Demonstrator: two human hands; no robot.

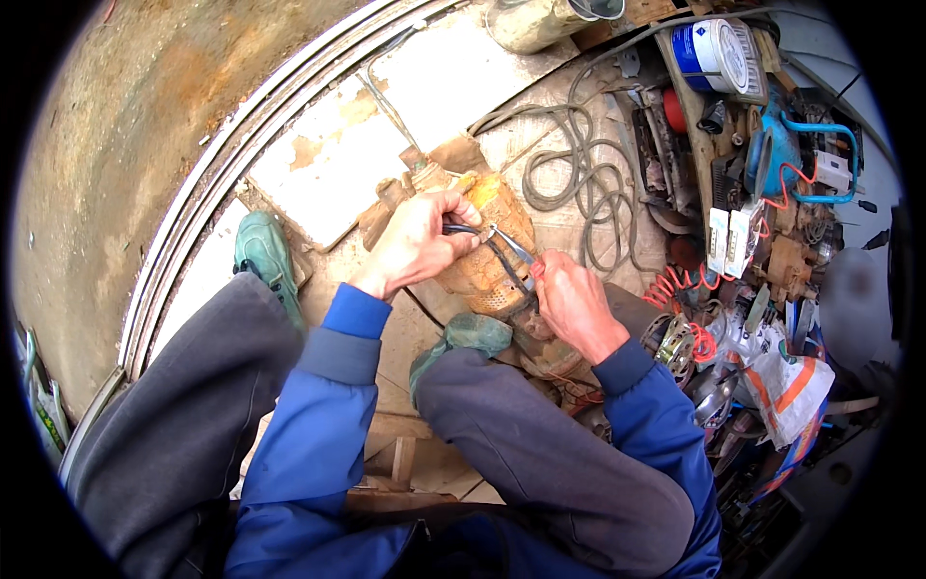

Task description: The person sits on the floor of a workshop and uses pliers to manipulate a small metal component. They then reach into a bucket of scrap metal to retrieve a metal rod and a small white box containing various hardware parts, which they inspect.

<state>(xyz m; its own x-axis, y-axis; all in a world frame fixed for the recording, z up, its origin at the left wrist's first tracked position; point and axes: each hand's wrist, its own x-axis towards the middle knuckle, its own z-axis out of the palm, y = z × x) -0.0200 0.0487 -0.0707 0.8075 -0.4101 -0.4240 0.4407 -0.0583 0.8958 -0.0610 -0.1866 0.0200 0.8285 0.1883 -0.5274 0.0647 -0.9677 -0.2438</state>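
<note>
- Pinching a thin black cable (508,262) between thumb and fingers of the left hand (420,243).
- Closed around a slim, pointed metal tool (513,245) with the right hand (577,307); tip aimed left, close to the left fingertips, contact with the cable too small to tell.
- Lying directly beneath both hands, just beyond the right one of two green shoes (265,253): a worn, dirty yellow machine housing (471,277), with the cable running across.
- Looped on the floor to the far right of the housing: a long grey cord (550,206).
- Lying flat to the far left: a stained white board (333,145), beside a curved metal track (214,154).
- Crowded together along the right: a white bucket with blue label (719,55), a teal-blue power tool (772,150), a coiled red cord (666,289) and a crumpled white-and-orange sack (793,394).
</note>
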